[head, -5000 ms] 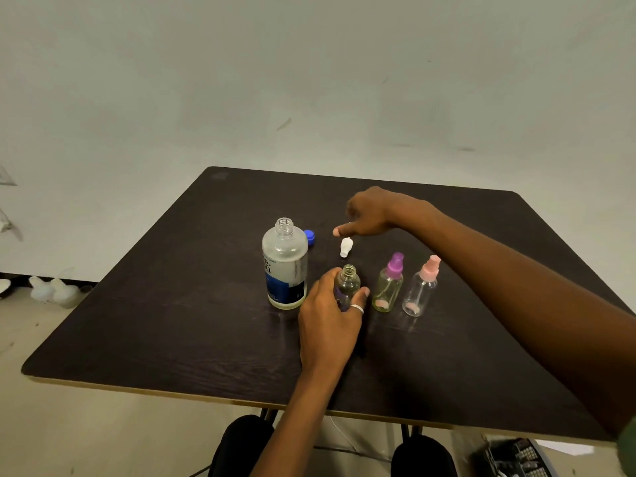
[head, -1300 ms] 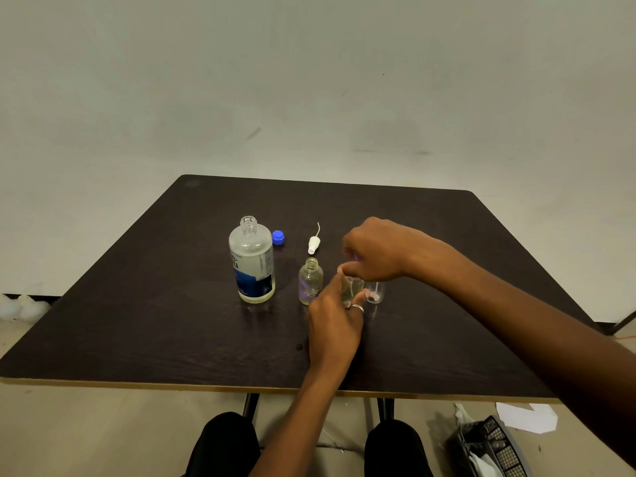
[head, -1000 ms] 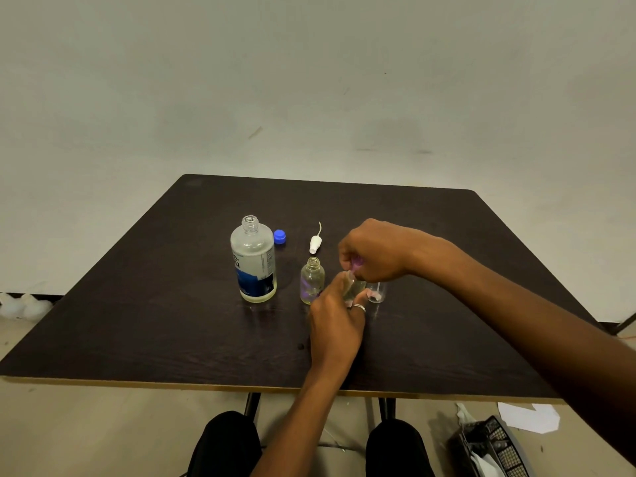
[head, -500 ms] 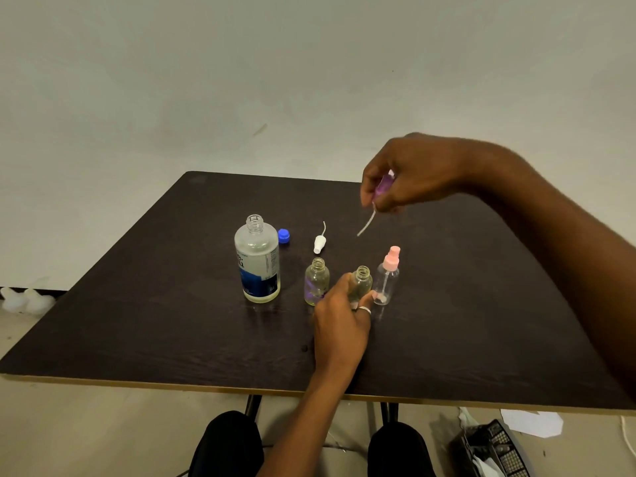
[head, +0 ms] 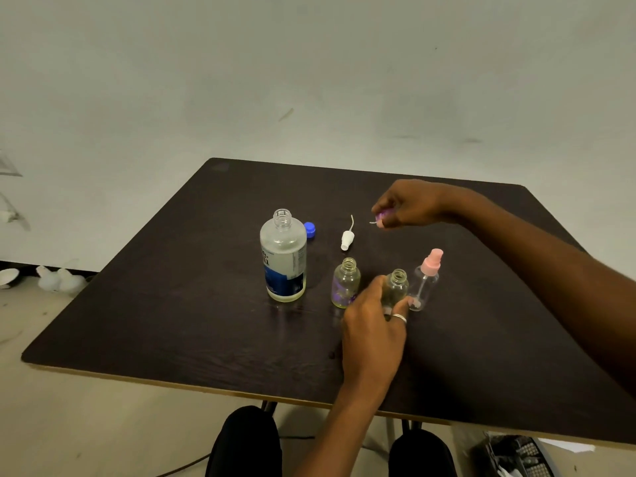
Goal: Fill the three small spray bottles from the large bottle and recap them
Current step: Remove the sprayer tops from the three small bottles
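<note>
1. Lowered since half a second ago, the right hand [head: 407,204] now sits close above the far part of the bench [head: 172,304], its fingers pinched shut on the purple spray cap [head: 382,215], whose thin white tube pokes out to the left.
2. Left hand [head: 373,325] holds as before: its fingers are curled around the lower part of the middle small bottle [head: 397,287], which stands upright with its neck uncapped; a ring shows on one finger.
3. Just left of it stands another small bottle [head: 346,282], also uncapped, with a purple tint near its base.
4. Just right of the held bottle stands the third small bottle [head: 426,284], clear, with its pink spray cap [head: 432,263] on.
5. Large bottle [head: 284,256] stands open at the left of the row, with a blue label low on its side.
6. Its blue cap [head: 309,229] lies just behind it.
7. A white spray cap [head: 347,237] lies on the bench between the blue cap and the right hand, tube pointing away.
</note>
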Action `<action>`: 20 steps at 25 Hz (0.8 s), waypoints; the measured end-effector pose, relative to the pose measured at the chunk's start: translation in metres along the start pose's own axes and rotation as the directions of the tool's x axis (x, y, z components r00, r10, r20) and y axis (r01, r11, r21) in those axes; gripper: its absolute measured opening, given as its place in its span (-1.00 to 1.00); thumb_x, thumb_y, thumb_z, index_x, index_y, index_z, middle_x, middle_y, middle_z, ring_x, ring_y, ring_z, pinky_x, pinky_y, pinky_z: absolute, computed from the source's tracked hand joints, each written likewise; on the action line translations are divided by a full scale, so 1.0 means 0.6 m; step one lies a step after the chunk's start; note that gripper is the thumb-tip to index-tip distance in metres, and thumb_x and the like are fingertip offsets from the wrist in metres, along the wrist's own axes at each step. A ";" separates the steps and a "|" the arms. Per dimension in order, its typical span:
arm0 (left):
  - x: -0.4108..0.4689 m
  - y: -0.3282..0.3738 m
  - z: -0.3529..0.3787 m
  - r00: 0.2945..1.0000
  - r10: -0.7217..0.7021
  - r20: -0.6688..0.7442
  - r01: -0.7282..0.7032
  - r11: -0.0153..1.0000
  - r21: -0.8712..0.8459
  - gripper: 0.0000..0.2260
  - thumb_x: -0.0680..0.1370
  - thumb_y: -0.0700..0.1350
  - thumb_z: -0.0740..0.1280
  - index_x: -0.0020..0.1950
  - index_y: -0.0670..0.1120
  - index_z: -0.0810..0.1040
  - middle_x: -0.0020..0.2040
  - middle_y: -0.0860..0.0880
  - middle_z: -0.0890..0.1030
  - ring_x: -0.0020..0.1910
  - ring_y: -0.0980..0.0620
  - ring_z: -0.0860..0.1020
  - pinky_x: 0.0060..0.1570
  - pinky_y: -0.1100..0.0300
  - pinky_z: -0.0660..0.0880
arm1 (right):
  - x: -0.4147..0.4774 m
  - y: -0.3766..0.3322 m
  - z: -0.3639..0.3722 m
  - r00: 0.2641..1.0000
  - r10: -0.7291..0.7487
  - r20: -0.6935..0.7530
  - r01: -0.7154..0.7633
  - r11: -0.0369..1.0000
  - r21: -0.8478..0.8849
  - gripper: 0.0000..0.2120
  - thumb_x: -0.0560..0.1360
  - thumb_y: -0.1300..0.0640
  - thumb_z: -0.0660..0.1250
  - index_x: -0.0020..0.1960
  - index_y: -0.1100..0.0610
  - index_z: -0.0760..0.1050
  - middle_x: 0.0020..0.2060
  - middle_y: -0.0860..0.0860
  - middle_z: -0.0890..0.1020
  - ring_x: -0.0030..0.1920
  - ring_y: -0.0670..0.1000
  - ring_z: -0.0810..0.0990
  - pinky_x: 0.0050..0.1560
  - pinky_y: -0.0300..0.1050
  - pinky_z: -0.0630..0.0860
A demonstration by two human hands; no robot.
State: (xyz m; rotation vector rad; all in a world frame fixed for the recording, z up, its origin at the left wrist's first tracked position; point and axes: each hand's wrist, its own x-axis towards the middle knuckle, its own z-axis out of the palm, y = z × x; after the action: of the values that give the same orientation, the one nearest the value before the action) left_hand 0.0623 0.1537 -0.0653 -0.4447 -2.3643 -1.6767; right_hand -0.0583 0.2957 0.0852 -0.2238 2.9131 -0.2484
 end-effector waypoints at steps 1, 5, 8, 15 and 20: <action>0.001 -0.001 0.000 1.000 -0.001 -0.002 0.001 1.000 0.001 -0.71 0.55 0.02 0.41 0.25 0.05 0.54 0.07 0.11 0.65 0.05 0.19 0.60 0.04 0.24 0.58 | 0.009 0.006 0.013 1.000 -0.005 -0.005 0.005 1.000 -0.018 -0.62 0.49 0.07 0.40 0.27 0.16 0.55 0.21 0.02 0.60 0.14 0.00 0.57 0.20 -0.10 0.46; 0.002 -0.001 0.000 1.000 0.017 -0.011 -0.017 1.000 -0.011 -0.78 0.55 0.00 0.43 0.17 0.05 0.56 0.01 0.12 0.65 -0.02 0.21 0.60 -0.03 0.29 0.56 | 0.035 0.027 0.059 0.999 -0.034 -0.030 0.032 0.998 -0.062 -0.49 0.39 -0.04 0.50 0.28 0.11 0.55 0.18 0.01 0.62 0.11 -0.01 0.57 0.03 -0.20 0.39; 0.001 0.003 -0.002 1.000 0.004 -0.001 -0.004 1.000 -0.022 -0.74 0.55 0.00 0.43 0.23 0.04 0.56 0.05 0.11 0.65 0.02 0.22 0.60 -0.01 0.32 0.56 | 0.045 0.041 0.080 0.997 -0.046 -0.058 0.043 0.997 -0.057 -0.46 0.33 -0.04 0.54 0.27 0.07 0.54 0.12 0.02 0.61 -0.02 -0.07 0.52 -0.06 -0.22 0.35; 0.002 0.001 -0.001 1.000 0.009 -0.018 -0.010 1.000 -0.016 -0.72 0.54 0.02 0.43 0.23 0.04 0.56 0.04 0.10 0.66 0.02 0.21 0.61 0.01 0.26 0.57 | 0.058 0.062 0.102 0.999 -0.022 -0.028 0.021 1.000 -0.014 -0.44 0.30 -0.07 0.55 0.25 0.06 0.53 0.03 -0.06 0.54 -0.01 -0.06 0.49 -0.18 -0.27 0.35; 0.001 0.004 -0.001 1.000 0.001 -0.022 -0.002 0.999 -0.052 -0.75 0.54 -0.02 0.45 0.21 0.07 0.57 0.04 0.12 0.67 0.02 0.25 0.61 0.00 0.38 0.55 | 0.062 0.068 0.104 1.000 -0.009 0.007 0.008 0.999 0.040 -0.46 0.31 -0.06 0.55 0.23 0.05 0.54 0.09 -0.01 0.59 0.04 -0.03 0.53 -0.02 -0.19 0.44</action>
State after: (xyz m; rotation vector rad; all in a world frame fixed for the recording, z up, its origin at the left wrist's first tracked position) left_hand 0.0628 0.1540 -0.0628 -0.4343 -2.3093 -1.7365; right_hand -0.0859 0.3198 0.0103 -0.2301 2.8974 -0.3068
